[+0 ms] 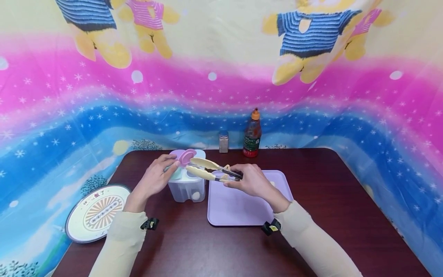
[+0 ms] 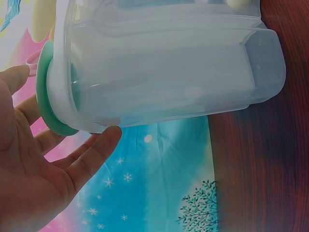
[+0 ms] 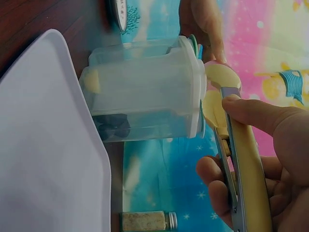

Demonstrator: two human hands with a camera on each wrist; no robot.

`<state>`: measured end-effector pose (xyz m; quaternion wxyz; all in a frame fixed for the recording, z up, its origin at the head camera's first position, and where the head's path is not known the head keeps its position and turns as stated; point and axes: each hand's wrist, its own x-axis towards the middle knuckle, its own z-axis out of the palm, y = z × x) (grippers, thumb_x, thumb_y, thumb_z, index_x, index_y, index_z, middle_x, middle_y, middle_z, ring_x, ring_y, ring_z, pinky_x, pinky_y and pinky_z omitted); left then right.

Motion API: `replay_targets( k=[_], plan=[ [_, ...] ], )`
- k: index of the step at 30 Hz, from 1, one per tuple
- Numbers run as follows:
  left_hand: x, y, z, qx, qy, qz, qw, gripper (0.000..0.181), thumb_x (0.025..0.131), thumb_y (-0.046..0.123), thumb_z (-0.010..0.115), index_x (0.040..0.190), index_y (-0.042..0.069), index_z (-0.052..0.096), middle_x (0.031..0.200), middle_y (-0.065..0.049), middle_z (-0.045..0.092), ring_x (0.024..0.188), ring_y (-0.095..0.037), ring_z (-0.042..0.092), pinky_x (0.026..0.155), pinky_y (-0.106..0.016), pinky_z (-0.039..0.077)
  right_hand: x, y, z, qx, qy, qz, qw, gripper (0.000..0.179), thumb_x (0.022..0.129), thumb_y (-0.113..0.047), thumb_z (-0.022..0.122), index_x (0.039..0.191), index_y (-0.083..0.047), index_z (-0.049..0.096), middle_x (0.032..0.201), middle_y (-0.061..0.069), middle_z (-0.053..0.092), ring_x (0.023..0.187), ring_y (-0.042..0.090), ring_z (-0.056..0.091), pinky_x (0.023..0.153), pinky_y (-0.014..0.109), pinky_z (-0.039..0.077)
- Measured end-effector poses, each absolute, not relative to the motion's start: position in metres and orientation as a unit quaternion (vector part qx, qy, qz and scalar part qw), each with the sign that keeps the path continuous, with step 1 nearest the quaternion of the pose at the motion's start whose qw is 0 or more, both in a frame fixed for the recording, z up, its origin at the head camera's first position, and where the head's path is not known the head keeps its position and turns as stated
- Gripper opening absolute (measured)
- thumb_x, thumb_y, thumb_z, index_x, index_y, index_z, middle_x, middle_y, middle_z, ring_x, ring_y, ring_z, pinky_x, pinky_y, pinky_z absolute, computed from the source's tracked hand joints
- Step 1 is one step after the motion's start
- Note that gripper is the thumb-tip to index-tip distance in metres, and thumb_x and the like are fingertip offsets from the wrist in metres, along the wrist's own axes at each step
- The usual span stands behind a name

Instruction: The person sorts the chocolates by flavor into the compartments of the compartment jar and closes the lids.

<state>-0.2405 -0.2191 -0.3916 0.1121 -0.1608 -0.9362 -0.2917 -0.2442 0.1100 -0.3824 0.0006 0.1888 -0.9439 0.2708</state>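
Observation:
A clear lidded storage box (image 1: 187, 188) with several compartments stands left of the lilac tray (image 1: 242, 206). My left hand (image 1: 157, 177) is at its top, fingers spread along the lid, the thumb touching a raised pink flap (image 1: 187, 157). A green flap (image 2: 46, 92) lies beside those fingers. My right hand (image 1: 252, 179) grips kitchen tongs (image 3: 246, 169) with cream-coloured tips. The tips are parted and point left, over the box's top beside the pink flap. Through the box wall show a pale yellow piece (image 3: 91, 80) and something dark (image 3: 112, 125).
A sauce bottle (image 1: 252, 138) with an orange cap and a small shaker jar (image 1: 223, 142) stand at the table's back edge. At the left edge lies an oval patterned plate (image 1: 79, 223). A printed cloth (image 1: 207, 96) hangs close behind the table (image 1: 194, 250).

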Motion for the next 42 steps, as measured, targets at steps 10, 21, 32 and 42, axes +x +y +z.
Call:
replay_targets(
  k=[10,21,32,42],
  plan=[
    [-0.24,-0.219,-0.391,-0.172,-0.934,-0.286,0.13,0.048,0.106,0.035,0.044,0.127,-0.002,0.066,0.141,-0.018,0.056,0.135,-0.04,0.046,0.113,-0.058,0.034,-0.245,0.132,-0.385,0.19,-0.942,0.275,0.017,0.059,0.077,-0.05,0.082,0.125,-0.019,0.07,0.104,0.002,0.073,0.084,0.018,0.055,0.066,0.029,0.04],
    [-0.24,-0.219,-0.39,-0.169,-0.933,-0.293,0.126,0.048,0.106,0.035,0.044,0.128,-0.001,0.065,0.142,-0.018,0.055,0.135,-0.04,0.047,0.113,-0.058,0.035,-0.248,0.171,-0.386,0.159,-0.951,0.262,0.034,0.065,0.077,-0.053,0.081,0.129,-0.016,0.068,0.113,0.006,0.073,0.086,0.019,0.058,0.066,0.029,0.043],
    [-0.24,-0.219,-0.391,-0.166,-0.935,-0.29,0.121,0.05,0.106,0.037,0.043,0.13,-0.001,0.064,0.144,-0.018,0.053,0.138,-0.04,0.044,0.115,-0.059,0.032,-0.25,0.213,-0.4,0.135,-0.957,0.252,0.054,0.065,0.077,-0.052,0.082,0.128,-0.013,0.069,0.111,0.01,0.074,0.079,0.019,0.055,0.059,0.029,0.038],
    [-0.238,-0.219,-0.392,-0.167,-0.935,-0.287,0.125,0.049,0.106,0.036,0.043,0.131,-0.001,0.064,0.145,-0.018,0.053,0.138,-0.041,0.044,0.114,-0.061,0.032,-0.245,0.25,-0.414,0.115,-0.965,0.231,0.048,0.065,0.078,-0.05,0.081,0.128,-0.012,0.068,0.114,0.014,0.073,0.081,0.021,0.056,0.06,0.028,0.039]
  ],
)
